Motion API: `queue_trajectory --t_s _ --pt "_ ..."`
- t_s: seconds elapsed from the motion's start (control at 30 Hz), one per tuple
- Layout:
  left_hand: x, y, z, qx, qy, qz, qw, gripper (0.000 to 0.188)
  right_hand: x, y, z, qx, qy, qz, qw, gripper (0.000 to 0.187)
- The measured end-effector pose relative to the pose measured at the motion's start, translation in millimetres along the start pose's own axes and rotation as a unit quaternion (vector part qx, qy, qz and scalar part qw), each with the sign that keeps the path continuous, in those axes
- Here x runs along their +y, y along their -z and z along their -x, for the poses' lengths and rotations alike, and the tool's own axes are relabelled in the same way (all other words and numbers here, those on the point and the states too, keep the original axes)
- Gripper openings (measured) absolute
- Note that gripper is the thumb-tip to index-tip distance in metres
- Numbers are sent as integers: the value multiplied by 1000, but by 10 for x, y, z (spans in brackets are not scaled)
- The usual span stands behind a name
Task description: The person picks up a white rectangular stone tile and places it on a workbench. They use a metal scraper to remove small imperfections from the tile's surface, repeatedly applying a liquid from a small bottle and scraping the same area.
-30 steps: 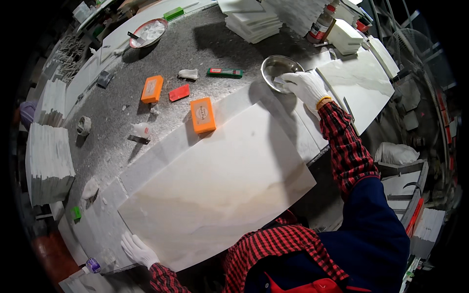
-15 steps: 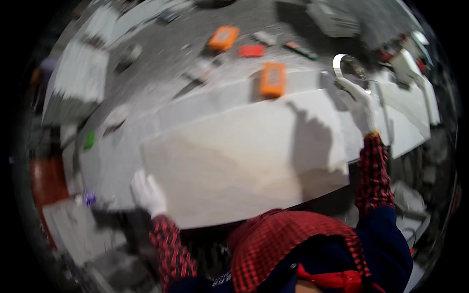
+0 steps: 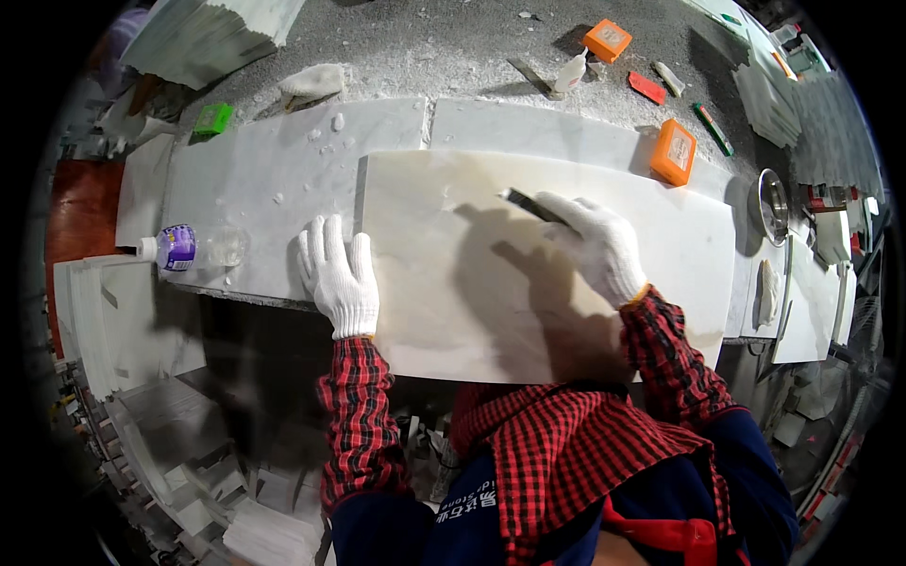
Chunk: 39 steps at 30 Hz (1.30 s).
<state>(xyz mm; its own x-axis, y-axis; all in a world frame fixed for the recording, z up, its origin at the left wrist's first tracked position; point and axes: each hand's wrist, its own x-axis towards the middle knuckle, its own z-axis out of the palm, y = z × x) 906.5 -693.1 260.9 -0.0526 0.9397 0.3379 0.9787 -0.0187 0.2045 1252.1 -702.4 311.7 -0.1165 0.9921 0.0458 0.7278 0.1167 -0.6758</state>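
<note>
The slab (image 3: 425, 311) lies flat on the counter (image 3: 396, 57), straight in front of the person; the left hand (image 3: 338, 275) is at its left edge, and the right hand (image 3: 596, 247) is over its right half. The tool (image 3: 534, 206) sits in the right hand, jutting out to the left over the slab. Its shadow falls apart from its tip, to the left and a little nearer the person, so the tip appears raised off the surface.

The slab is a broad, smooth rectangle, pale cream with faint beige and grey veining. The tool is dark, narrow and flat, with a whitish tip; its other end is hidden in the glove.

The left hand is palm down, fingers lightly spread and pointing away from the body, the thumb beside the slab's edge; I cannot tell how hard it presses. The right hand pinches the tool, back of the glove facing up, the forearm slanting in from the lower right.

An orange block (image 3: 673, 153) rests at the slab's far edge, a metal bowl (image 3: 769, 208) stands to the right, and a bottle (image 3: 193, 247) lies to the left.
</note>
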Motion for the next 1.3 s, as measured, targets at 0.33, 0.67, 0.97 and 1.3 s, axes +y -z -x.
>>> queue_trajectory --t_s 0.33,0.67,0.97,1.3 --pt "-54 -28 -16 -8 13 23 1000 50 -338 -518 -180 -36 42 163 985 34" --pt "-42 -45 0 -13 24 34 999 52 -298 -523 -157 -3 34 133 990 37" --pt "-47 -58 1 -22 30 37 999 53 -366 -619 -356 10 59 131 990 36" --pt "-45 -41 -13 -33 31 39 998 54 -452 -642 -474 -16 37 182 982 38"
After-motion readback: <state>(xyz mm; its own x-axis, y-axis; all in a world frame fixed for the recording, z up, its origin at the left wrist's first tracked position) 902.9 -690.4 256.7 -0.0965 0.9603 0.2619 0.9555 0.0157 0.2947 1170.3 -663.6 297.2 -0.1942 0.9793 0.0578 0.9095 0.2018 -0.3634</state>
